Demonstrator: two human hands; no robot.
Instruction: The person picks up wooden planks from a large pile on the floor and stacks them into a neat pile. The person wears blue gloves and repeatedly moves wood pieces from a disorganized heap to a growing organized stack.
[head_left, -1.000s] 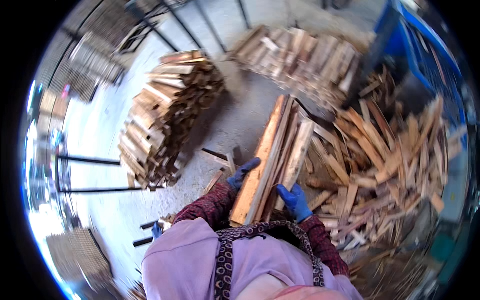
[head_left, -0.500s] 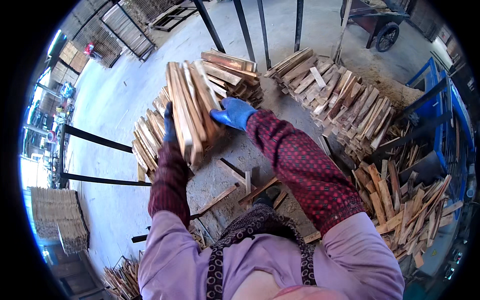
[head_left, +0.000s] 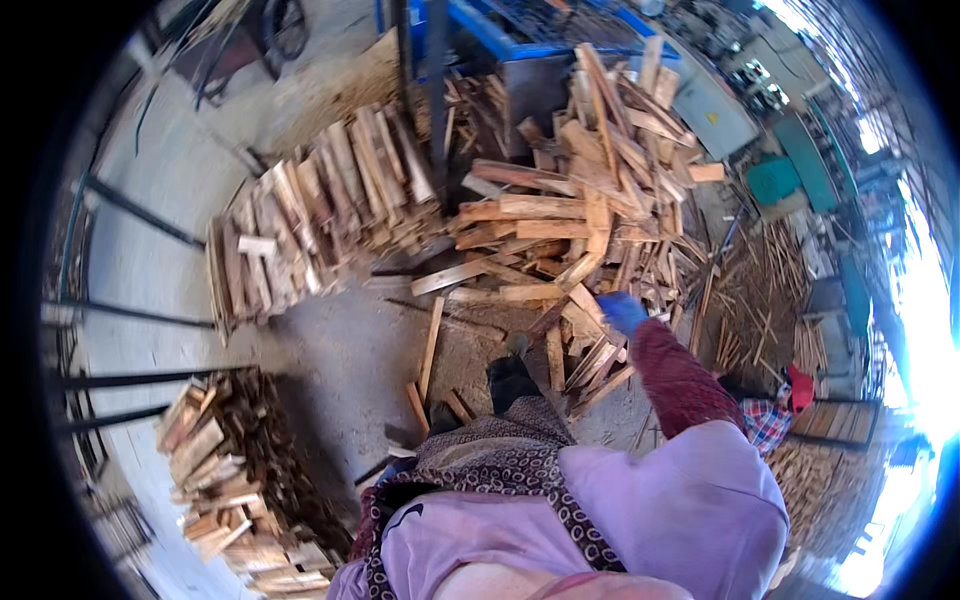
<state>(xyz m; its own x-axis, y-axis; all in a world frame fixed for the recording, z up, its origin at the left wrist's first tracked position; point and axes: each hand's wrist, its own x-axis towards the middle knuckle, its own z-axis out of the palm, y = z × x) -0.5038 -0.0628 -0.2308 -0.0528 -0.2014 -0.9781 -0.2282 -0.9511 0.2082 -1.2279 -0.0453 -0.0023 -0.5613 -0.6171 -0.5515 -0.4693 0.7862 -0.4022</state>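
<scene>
My right hand [head_left: 622, 313], in a blue glove, reaches to the near right edge of a heap of loose wood slats [head_left: 545, 207]. Its fingertips lie beside a pale slat [head_left: 586, 304]; blur hides whether they grip it. Of my left arm, only part of the dark red sleeve [head_left: 366, 520] shows, low beside my apron. Its hand is almost wholly hidden, with perhaps a small pale-blue bit in sight, and its fingers cannot be made out.
Stacked slats [head_left: 325, 205] lie left of the heap, and another stack [head_left: 225, 470] stands at the lower left between black metal bars [head_left: 140, 380]. Loose slats [head_left: 432, 345] lie near my feet. Behind the heap is a blue-framed machine [head_left: 510, 45]. A person in a red cap [head_left: 800, 388] is at the right.
My view has swung right. Both hands have left the bundle of slats they held over the left stack. The right hand is now at the loose heap; the left has dropped low.
</scene>
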